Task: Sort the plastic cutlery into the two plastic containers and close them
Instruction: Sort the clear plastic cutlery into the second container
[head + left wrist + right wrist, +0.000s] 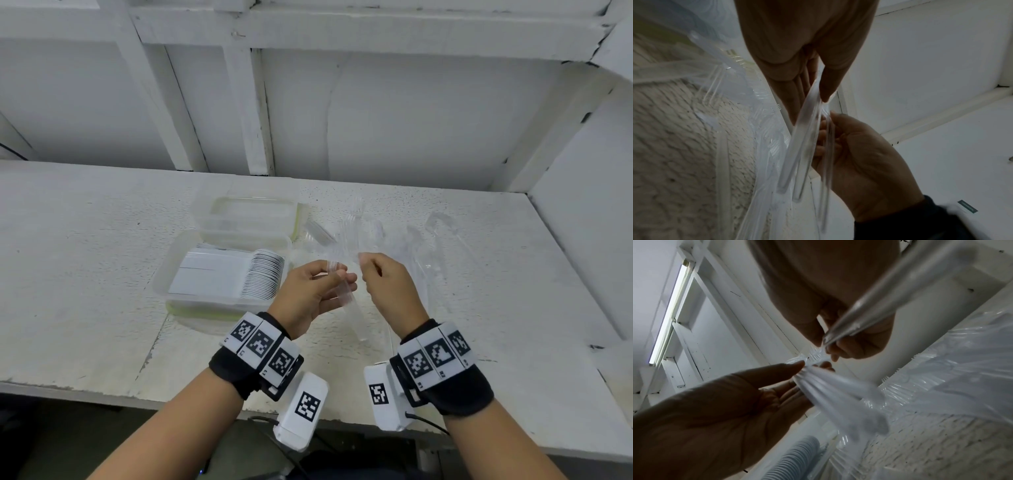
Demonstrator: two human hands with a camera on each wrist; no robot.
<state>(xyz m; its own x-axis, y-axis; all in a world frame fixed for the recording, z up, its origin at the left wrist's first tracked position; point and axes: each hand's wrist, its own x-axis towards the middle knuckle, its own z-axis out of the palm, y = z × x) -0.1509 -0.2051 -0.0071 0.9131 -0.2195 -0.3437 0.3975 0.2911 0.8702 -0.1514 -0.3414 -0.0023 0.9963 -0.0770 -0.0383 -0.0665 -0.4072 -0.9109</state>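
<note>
We see clear, glossy plastic forks [346, 291] pinched in the left hand [313, 294], their handles smooth and glassy; the right hand [390, 291] pinches one more fork [890, 293] of the same clear plastic; right of the hands the loose cutlery pile [404, 240] shines in the same see-through way; left of the hands the near container [164, 274] is cloudy, translucent plastic holding white spoons [263, 274], opaque and smooth; behind it the far container [253, 212] looks alike, with a yellowish-green seal; the table [85, 274] is white-painted, matt and rough, chipped at its edge; our wristbands [239, 373] are black cloth with matt printed markers.
</note>
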